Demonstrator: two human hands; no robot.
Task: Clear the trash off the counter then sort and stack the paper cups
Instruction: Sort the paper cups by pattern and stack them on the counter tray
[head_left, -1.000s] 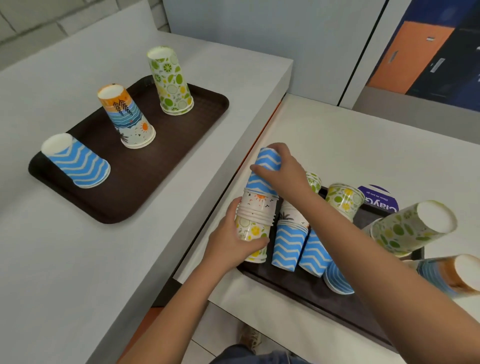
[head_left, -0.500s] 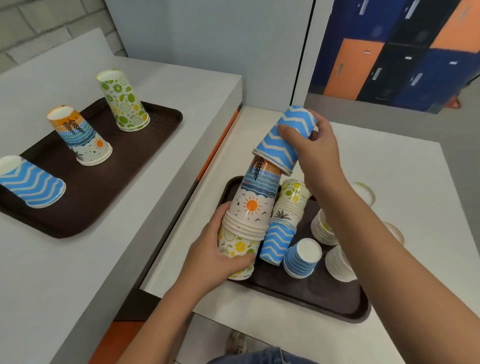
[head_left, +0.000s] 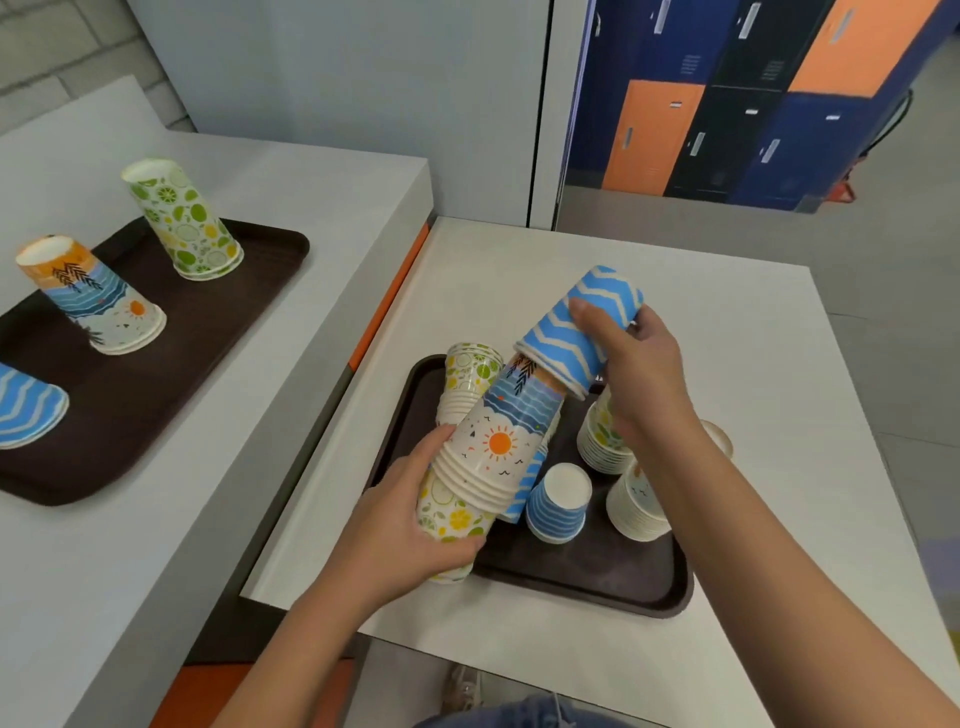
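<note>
canteen or breakroom, lockers (head_left: 748, 104), serving trays (head_left: 597, 577)

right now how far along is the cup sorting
Early. Done: the left tray holds three sorted starters, citrus cup, sunset cup and blue chevron cup. In hand: the left hand steadies a mixed stack while the right hand pulls a blue zigzag cup off it. Left: several mixed stacks on the near tray.
</note>
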